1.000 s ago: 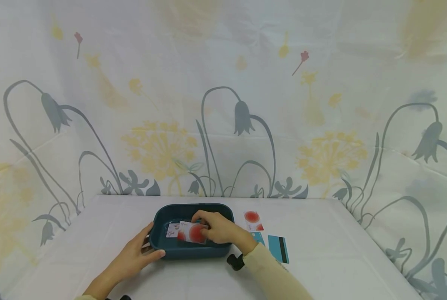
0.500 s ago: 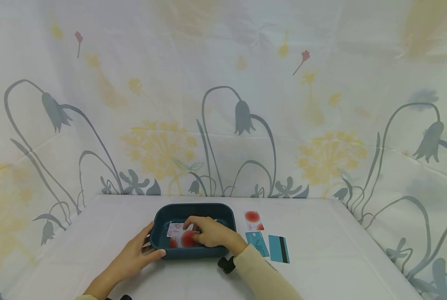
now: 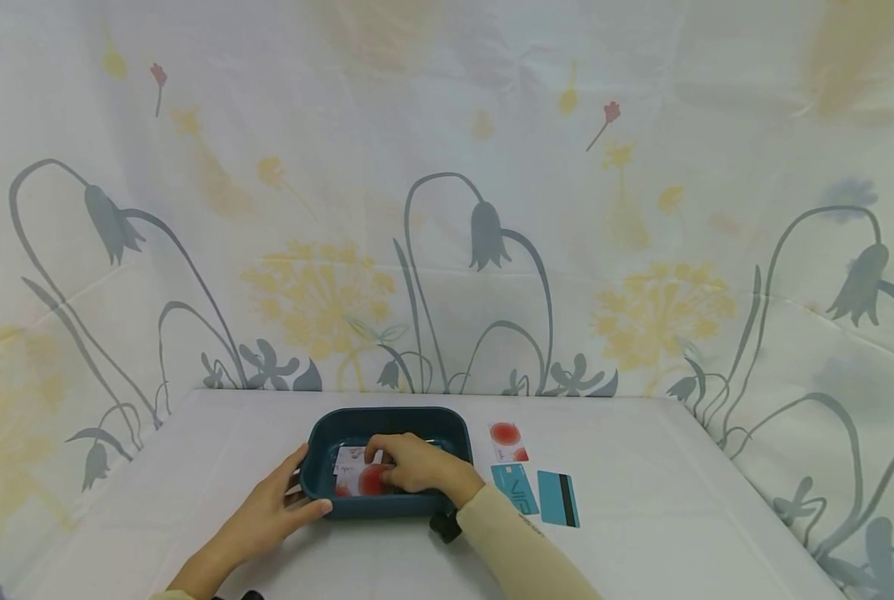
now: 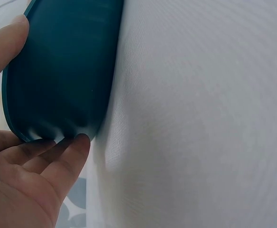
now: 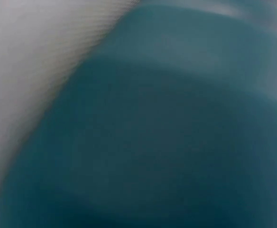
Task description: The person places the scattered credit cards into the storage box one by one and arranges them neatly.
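A dark teal plastic tray (image 3: 387, 507) with rounded corners stands on the white-covered table. My left hand (image 3: 277, 504) grips its left end, thumb at the front rim and fingertips against the end wall; the left wrist view shows this hand (image 4: 29, 185) against the tray's outside (image 4: 62, 76). Inside the tray, my right hand (image 3: 420, 467) pinches a white card with red circles (image 3: 372, 481), held low over the tray's floor. Behind that card lies a pale card with a floral print (image 3: 347, 455), partly covered. Only the blurred tray wall (image 5: 143, 142) fills most of the right wrist view.
Right of the tray lie another red-circle card (image 3: 507, 442), a blue VIP card (image 3: 515, 489) and a blue card with a black stripe (image 3: 557, 498). A flower-patterned curtain (image 3: 447, 275) hangs behind the table. A black wrist device (image 3: 445, 527) sits near the tray's front.
My right hand has moved left and lower in the tray with the red-circle card, uncovering the VIP card on the table. My left hand and the tray stay in place.
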The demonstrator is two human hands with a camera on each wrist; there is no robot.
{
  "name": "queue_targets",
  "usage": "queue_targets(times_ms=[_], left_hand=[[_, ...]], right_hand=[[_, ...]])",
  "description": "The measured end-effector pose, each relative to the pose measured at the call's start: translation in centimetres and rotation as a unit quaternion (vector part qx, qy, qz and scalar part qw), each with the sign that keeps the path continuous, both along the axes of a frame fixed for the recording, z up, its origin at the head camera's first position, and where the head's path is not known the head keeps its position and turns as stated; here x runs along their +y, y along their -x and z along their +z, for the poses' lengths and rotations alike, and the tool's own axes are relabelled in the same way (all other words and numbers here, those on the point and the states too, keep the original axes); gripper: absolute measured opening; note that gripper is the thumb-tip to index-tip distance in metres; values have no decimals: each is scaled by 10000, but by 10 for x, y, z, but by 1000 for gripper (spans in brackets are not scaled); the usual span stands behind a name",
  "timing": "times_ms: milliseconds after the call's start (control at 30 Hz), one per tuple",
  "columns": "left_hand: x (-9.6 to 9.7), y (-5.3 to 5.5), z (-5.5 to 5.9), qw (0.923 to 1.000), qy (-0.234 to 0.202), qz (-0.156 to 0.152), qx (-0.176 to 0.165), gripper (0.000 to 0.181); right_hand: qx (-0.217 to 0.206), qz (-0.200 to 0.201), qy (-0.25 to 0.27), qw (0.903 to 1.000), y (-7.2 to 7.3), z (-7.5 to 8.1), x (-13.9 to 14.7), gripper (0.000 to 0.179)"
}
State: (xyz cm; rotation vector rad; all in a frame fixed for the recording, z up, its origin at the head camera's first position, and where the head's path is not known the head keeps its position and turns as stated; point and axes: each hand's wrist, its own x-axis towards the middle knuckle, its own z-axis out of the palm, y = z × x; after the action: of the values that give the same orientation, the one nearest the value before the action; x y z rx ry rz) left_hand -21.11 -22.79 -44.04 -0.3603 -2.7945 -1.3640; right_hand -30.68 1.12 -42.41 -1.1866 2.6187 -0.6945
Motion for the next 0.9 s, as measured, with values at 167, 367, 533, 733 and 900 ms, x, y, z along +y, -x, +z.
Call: queue_targets(times_ms=[167,367,533,733,900], left_hand=[[-2,-1,-1,9999,-103,-14,-38,96],[-1,-1,-1,9999,-154,0,-65,96],[0,0,-1,9999,-156,2,-69,96],[0,0,-2,9998,-190,-66,60,96],[0,0,-2,9999,-128,-42,103,97]], right_hand=[[72,-151,-79,9998,-2,4,-7,22],[13,-279,-202,9994,-4,5,-12,19],[34,-320,-319,9990,-4,5,-12,18],[45,-253,-406,9988,-5,4,-11,17],[5,-247,-412,9988,-5,3,-10,15]])
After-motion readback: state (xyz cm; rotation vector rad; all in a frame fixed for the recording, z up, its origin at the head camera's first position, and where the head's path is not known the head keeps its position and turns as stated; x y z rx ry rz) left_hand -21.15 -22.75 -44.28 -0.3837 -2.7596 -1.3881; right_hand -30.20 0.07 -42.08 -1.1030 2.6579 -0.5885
